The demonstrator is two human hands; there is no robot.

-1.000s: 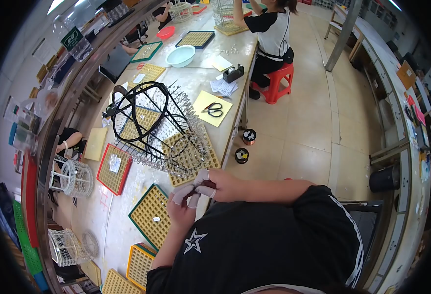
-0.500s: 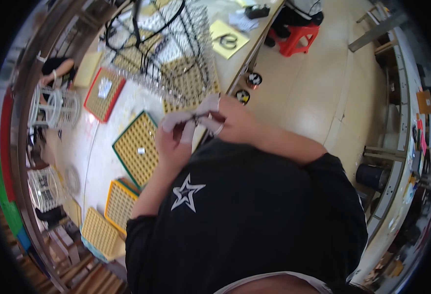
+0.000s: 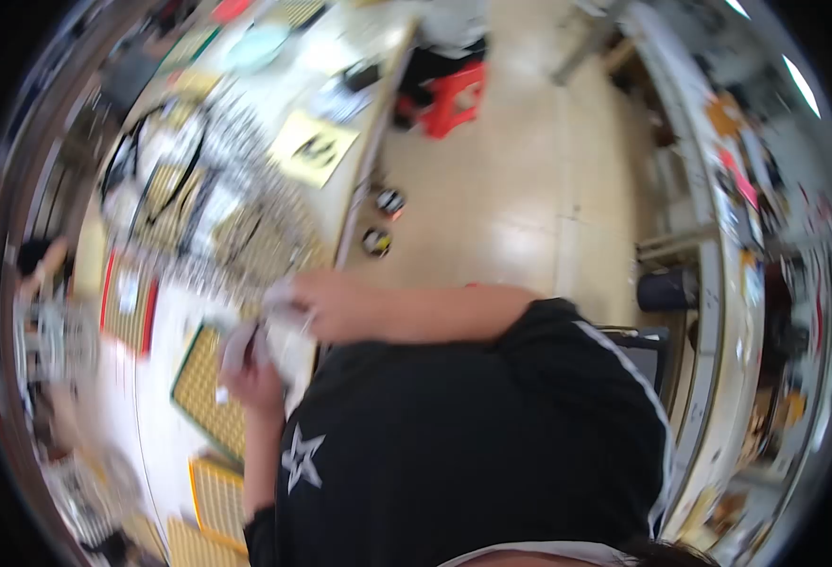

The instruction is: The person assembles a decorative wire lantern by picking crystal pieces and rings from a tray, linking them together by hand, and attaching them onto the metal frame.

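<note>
My left hand (image 3: 253, 370), with white finger covers on its fingertips, is curled closed above the edge of the green-framed tray (image 3: 206, 378). Just up and to the right of it, my right hand (image 3: 326, 304) has its covered fingers bent together in a pinch. Blur hides whatever small item may lie between the fingertips of either hand. Close beyond my hands stands a wire rack (image 3: 260, 194) hung with many small shiny pieces. The green-framed tray carries rows of small gold-coloured pegs or cells.
A red-framed tray (image 3: 129, 300) and an orange-framed tray (image 3: 217, 499) share the white table. Yellow paper with a dark coil (image 3: 310, 149) lies near the table's right edge. Two spools (image 3: 384, 222) and a red stool (image 3: 456, 99) are beyond that edge. Another person's arm (image 3: 49, 263) shows at left.
The view has swung to the right, so the table has shifted left in the picture. My fingertips, which met around a small dark item, now look slightly apart.
</note>
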